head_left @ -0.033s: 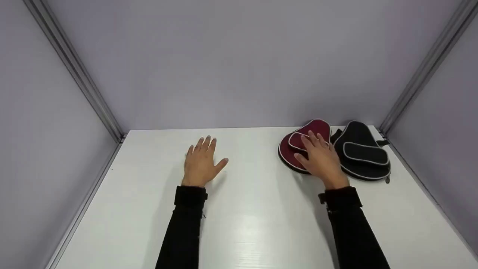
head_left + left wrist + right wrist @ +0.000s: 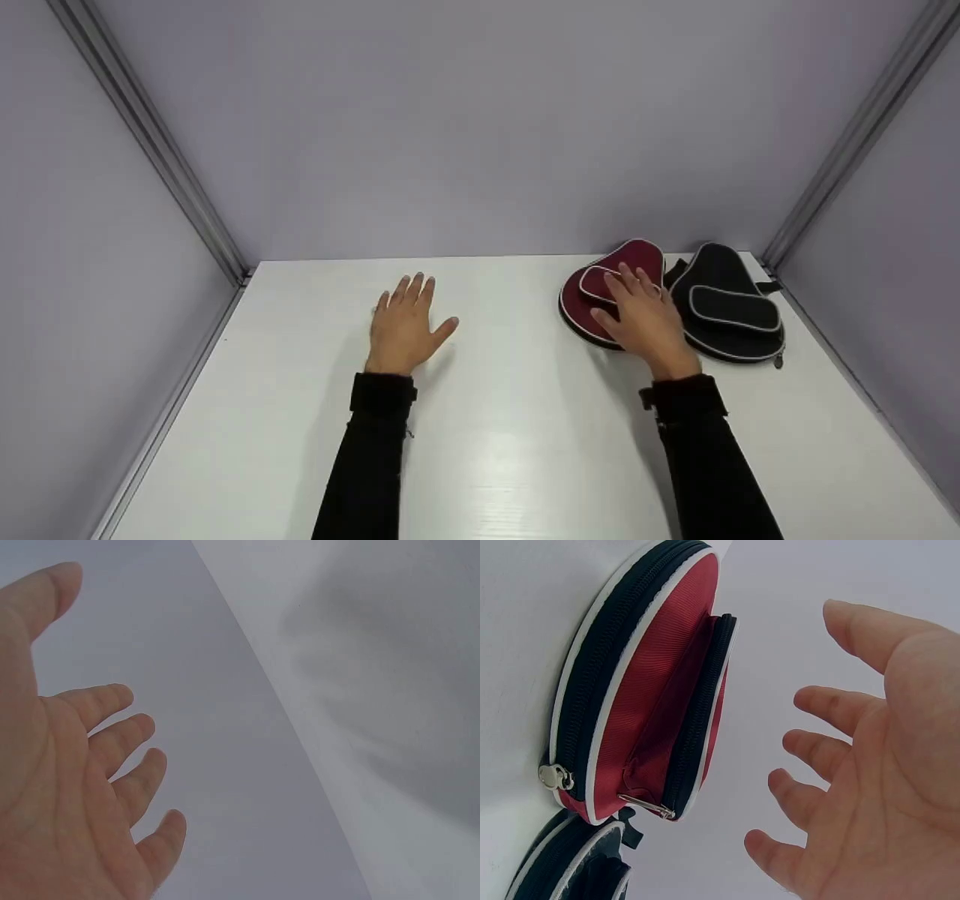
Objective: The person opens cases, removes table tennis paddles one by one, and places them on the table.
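My left hand (image 2: 405, 330) hovers palm down over the white table, fingers spread and thumb out to the side. In the left wrist view its palm (image 2: 67, 765) faces only the wall and table, and it holds nothing. My right hand (image 2: 649, 322) is held above a dark red gourd-shaped zip case (image 2: 596, 286) and covers part of it. The right wrist view shows a gap between these relaxed fingers and the red case (image 2: 656, 682), which has white piping, a front pocket and metal zip pulls. A matching black case (image 2: 733, 307) lies just right of it.
The white table (image 2: 495, 405) meets a pale back wall (image 2: 465, 135) right behind the cases. Side walls with grey metal corner posts stand at left and right. A black strap (image 2: 769, 286) sticks out from the black case toward the right wall.
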The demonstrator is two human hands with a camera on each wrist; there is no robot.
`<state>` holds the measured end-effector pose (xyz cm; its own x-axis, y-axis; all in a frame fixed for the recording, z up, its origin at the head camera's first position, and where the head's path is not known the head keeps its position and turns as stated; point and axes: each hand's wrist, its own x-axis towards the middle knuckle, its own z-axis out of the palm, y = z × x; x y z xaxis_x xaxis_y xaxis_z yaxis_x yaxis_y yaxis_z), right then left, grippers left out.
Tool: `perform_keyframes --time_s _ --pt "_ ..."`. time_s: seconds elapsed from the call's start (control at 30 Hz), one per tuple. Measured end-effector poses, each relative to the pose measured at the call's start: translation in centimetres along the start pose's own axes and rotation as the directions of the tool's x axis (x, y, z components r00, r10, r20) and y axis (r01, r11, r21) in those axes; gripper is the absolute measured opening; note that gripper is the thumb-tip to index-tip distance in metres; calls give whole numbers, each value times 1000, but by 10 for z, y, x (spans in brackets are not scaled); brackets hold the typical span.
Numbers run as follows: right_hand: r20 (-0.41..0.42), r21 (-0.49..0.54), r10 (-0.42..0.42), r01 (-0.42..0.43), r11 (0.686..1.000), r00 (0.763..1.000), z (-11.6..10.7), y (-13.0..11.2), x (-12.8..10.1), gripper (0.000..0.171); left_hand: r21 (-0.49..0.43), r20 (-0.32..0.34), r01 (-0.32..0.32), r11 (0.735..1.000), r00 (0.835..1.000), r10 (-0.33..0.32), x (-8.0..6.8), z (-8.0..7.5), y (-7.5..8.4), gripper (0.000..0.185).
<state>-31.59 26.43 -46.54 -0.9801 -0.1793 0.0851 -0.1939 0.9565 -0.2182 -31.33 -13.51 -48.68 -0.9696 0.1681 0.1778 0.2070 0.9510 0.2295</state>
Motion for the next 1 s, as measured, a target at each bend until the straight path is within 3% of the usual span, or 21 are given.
perform_keyframes --time_s 0.27,0.57,0.8,1.0 --pt "5 18 7 -7 1000 1000 0 5 2 78 -2 -10 -16 1000 1000 16 1 1 0 88" --pt "56 30 35 -36 999 998 23 29 9 81 -19 9 -27 999 1000 27 -1 1 4 88" --pt "61 145 -23 14 989 998 25 37 12 73 -19 5 -53 998 999 53 -1 -2 8 87" --pt "121 202 -72 46 978 990 26 24 14 71 -17 -12 -100 995 995 100 -1 3 13 86"
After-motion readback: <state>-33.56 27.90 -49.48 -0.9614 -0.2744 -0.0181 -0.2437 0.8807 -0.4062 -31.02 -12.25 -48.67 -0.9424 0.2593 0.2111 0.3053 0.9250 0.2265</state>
